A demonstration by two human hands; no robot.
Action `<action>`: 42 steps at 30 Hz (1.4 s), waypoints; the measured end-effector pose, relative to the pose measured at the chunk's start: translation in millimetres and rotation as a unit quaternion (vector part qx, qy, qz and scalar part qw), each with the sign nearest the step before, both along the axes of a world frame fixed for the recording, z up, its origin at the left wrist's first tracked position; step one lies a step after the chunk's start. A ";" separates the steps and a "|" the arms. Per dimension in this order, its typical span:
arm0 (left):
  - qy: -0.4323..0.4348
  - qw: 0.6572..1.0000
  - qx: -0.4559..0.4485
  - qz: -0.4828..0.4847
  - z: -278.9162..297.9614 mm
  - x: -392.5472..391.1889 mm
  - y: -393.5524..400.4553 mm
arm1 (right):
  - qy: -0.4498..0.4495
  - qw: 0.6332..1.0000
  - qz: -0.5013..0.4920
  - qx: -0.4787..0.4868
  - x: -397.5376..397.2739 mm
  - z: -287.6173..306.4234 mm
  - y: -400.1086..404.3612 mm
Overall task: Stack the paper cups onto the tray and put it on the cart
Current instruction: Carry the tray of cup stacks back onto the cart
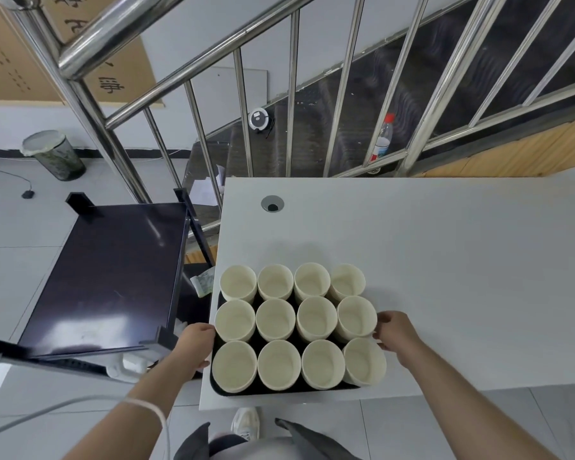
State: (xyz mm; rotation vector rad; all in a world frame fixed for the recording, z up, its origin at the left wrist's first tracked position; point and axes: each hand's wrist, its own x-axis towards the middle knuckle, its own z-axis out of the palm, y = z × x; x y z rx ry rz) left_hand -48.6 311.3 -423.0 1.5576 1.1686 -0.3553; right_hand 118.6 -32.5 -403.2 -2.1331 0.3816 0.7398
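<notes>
Bare fingers of the left hand (196, 346) curl against the left edge of the flat black plastic tray (217, 386); those of the right hand (394, 330) wrap its right edge beside the outer cups. Whether they have it firmly gripped I cannot tell. Twelve cream paper cups (276, 320) fill the tray, which sits at the near left corner of the pale grey surface (445, 260). Stacking looks done. Next comes a level lift leftward onto the dark purple cart (113, 270) just beside.
</notes>
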 end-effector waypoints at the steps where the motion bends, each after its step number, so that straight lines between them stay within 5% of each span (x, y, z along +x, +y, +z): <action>1: 0.001 1.000 0.004 -0.001 -2.0 0.0 0.1 | 0.009 1.000 0.001 -0.001 -1.3 -1.5 0.7; 10: -0.002 0.999 0.039 0.013 -0.9 3.4 -6.7 | 0.008 0.997 0.048 0.067 -18.3 2.2 2.6; 25: 0.014 0.982 0.165 -0.089 3.7 2.0 -11.9 | -0.028 0.996 0.078 0.042 -13.8 -6.4 7.3; 42: -0.046 0.985 0.149 -0.074 22.6 -0.2 -12.3 | -0.066 0.991 0.058 0.104 -9.8 16.0 2.7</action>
